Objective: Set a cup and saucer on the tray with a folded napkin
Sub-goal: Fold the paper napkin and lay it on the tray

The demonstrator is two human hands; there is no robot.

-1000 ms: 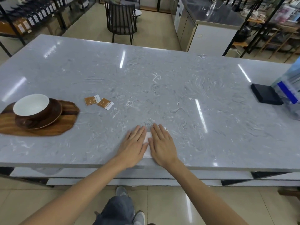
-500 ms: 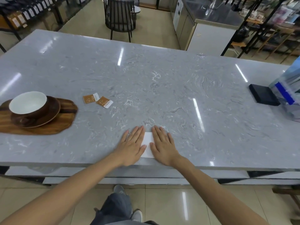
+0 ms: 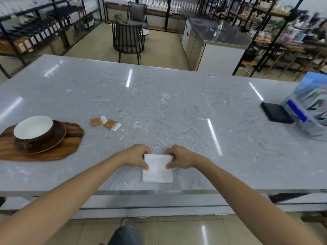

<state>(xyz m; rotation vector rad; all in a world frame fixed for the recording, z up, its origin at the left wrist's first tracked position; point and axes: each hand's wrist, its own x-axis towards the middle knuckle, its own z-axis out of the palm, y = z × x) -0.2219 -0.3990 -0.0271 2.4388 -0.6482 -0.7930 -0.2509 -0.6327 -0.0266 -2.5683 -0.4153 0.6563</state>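
Hands apart since flat press | napkin (image 3: 157, 167) pinched between both fingers (image 3: 145, 166)

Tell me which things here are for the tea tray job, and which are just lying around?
For the job: napkin, pinched by left hand and right hand; cup; saucer; wooden tray.

Lying about: two orange packets, black box, blue bag.

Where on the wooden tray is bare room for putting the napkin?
The tray has bare wood along its right and near edges, beside the saucer. Its left part is crowded by the cup. Both hands hold the napkin.
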